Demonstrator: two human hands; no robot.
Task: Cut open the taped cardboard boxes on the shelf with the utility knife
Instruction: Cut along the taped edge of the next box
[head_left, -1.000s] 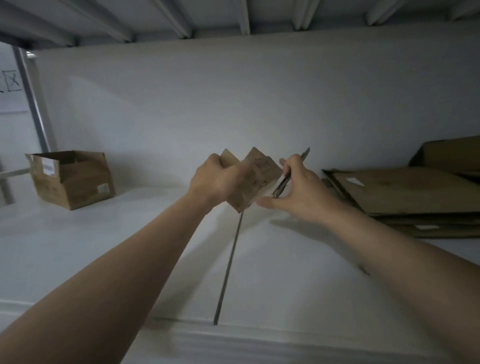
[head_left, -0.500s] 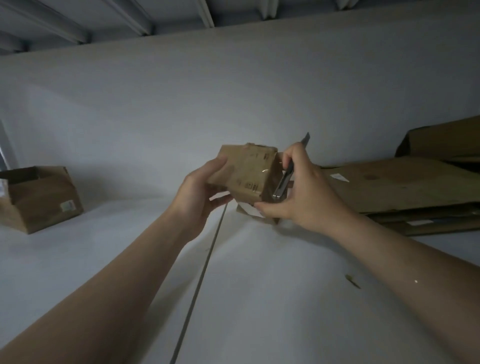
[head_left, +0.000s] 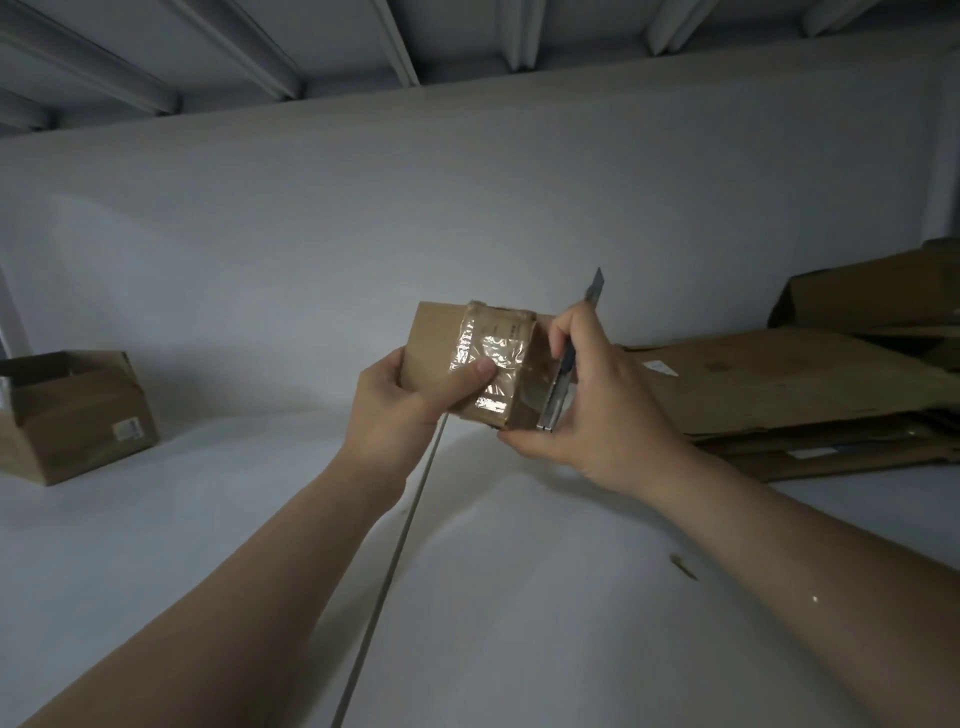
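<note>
Cardboard box (head_left: 441, 353): small, likely light, thin-walled, glossy tape (head_left: 491, 358) slippery. It sits between both grips, above the shelf (head_left: 156, 545). Left grip (head_left: 400, 410) wraps its near edge, thumb on tape. Right grip (head_left: 597, 405) pinches utility knife (head_left: 558, 395) against the box's far side, blade up. Hold bare cardboard, not tape.

A pile of flattened cardboard (head_left: 779, 384) lies at the far right of the shelf (head_left: 156, 545), against the pale wall (head_left: 363, 208). A thin dark seam (head_left: 395, 561) runs from near to far down the shelf's middle. A small brown scrap (head_left: 683, 567) lies at the near right. Grey beams (head_left: 395, 41) cross overhead.
</note>
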